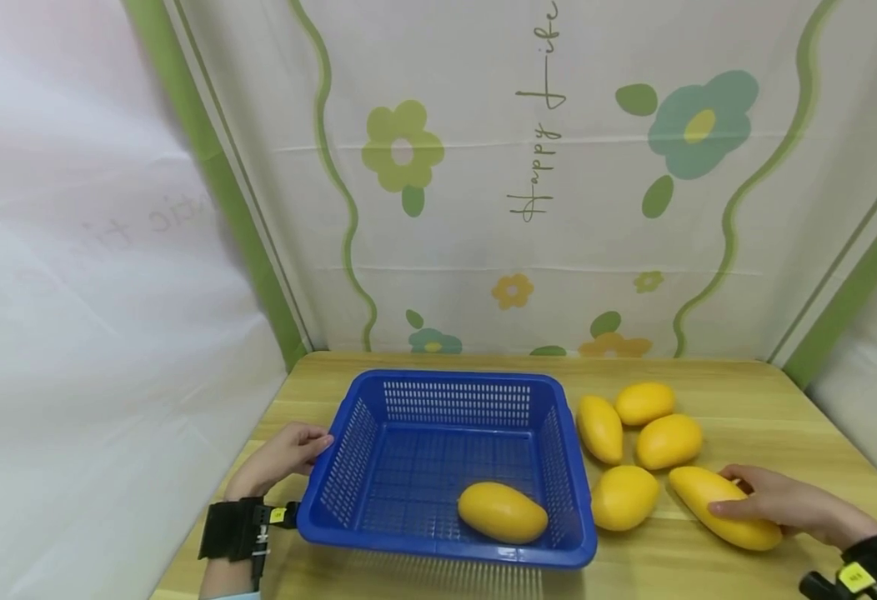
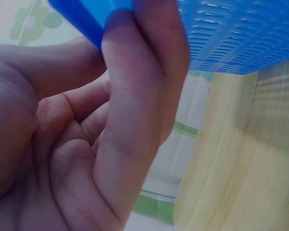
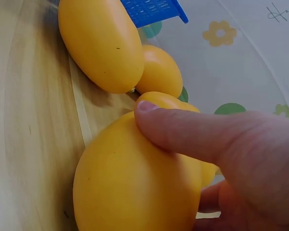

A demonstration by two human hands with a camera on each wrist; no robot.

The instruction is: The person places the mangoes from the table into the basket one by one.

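A blue plastic basket with slotted walls sits on the table, one yellow mango lying inside it toward the near right. My left hand pinches the basket's left rim between thumb and fingers; the left wrist view shows the blue rim between them. On the right, my right hand grips a long mango, thumb on its upper side and fingers round the far side. In the right wrist view this mango fills the lower middle, its lower end cut off by the frame.
Between basket and right hand lie several more mangoes, one close against the basket's right wall and another behind the held one. The wooden table ends at a white flowered curtain, with curtains on both sides too.
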